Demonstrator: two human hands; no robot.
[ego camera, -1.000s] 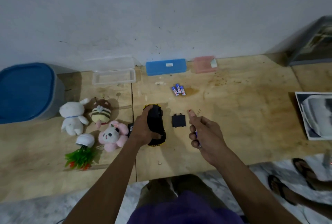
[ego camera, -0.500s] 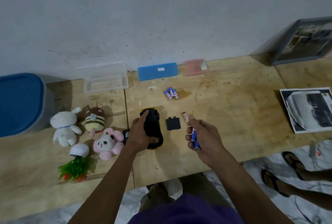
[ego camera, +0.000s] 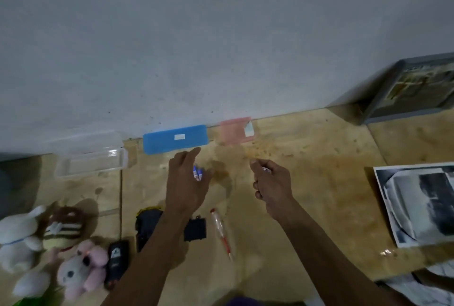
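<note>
Little blue-and-white batteries [ego camera: 198, 173] lie just in front of the long blue plastic box [ego camera: 175, 139]. The left hand [ego camera: 185, 183] hovers over them, loose and empty. I cannot tell if the curled right hand [ego camera: 272, 185] holds anything. The batteries look light, hard and rolly, so pinch one by its middle.

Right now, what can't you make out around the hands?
Head view only.
- Batteries: left hand covers part of them; count unclear.
- Right hand: fingers curled toward the palm, blurred; whether it holds anything is hidden.
- Toy car: left forearm crosses it; most is hidden.
- White plush: cut by the left edge, blurred.
</note>
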